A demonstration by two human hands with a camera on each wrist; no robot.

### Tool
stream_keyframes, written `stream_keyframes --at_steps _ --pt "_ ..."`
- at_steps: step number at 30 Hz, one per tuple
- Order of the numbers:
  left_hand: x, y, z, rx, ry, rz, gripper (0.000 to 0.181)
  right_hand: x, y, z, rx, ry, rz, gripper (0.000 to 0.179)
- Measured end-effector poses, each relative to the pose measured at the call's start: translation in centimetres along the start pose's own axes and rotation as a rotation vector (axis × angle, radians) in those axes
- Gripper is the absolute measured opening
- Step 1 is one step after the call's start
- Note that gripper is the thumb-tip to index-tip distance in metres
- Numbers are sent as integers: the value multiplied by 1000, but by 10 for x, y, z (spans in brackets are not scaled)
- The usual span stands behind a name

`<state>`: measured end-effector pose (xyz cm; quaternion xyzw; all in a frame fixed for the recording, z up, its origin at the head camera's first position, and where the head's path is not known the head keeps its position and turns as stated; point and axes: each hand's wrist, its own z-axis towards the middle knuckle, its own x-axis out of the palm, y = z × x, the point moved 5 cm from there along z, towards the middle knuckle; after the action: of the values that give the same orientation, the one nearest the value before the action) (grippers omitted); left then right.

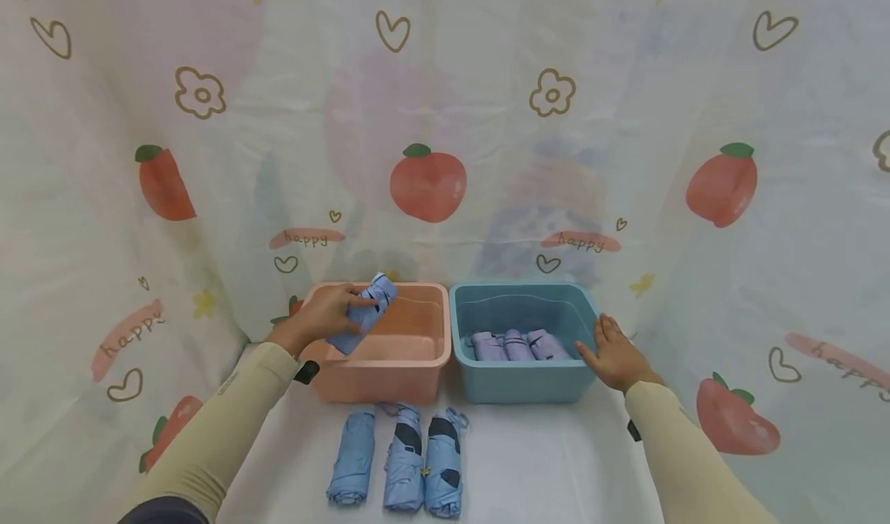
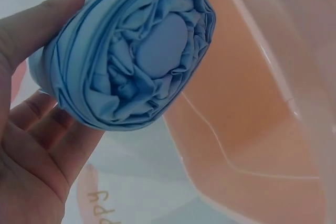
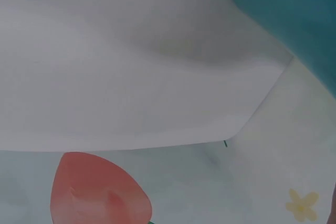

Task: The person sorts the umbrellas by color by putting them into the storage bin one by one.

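Observation:
A folded blue umbrella (image 1: 363, 317) is gripped between the thumb and fingers of my left hand (image 1: 325, 313), tilted above the orange bin (image 1: 378, 385). Its rolled end (image 2: 157, 51) faces the camera in the left wrist view. My right hand (image 1: 619, 356) lies with extended fingers against the right rim of the teal bin (image 1: 524, 385) and holds nothing. Inside that bin are three folded lilac umbrellas (image 1: 518, 346). On the table in front lie three more folded blue umbrellas, one at left (image 1: 351, 456), one in the middle (image 1: 404, 462) and one at right (image 1: 443, 466).
The two bins stand side by side on a white table (image 1: 542, 462). Right behind them hangs a printed curtain (image 1: 487, 122) with fruit, hearts and flowers, which also closes off both sides.

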<state>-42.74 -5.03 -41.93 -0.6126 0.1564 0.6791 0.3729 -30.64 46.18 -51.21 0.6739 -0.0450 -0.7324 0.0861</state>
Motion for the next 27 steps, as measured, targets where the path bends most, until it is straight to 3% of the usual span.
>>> stream_keyframes --at_steps 6,14,19,24,27 --pt "9 5 13 -96 63 -51 58 -1 1 2 1 10 -9 94" --pt "22 11 22 -99 136 -33 57 9 -4 7 6 -4 -9 96" --pt "41 15 32 -128 184 -164 56 9 -5 4 5 5 -11 96" --pt "66 17 47 -166 225 -374 55 2 -9 -6 26 11 -15 94" --pt "71 17 54 -140 257 -368 55 2 -6 -8 34 18 -8 94"
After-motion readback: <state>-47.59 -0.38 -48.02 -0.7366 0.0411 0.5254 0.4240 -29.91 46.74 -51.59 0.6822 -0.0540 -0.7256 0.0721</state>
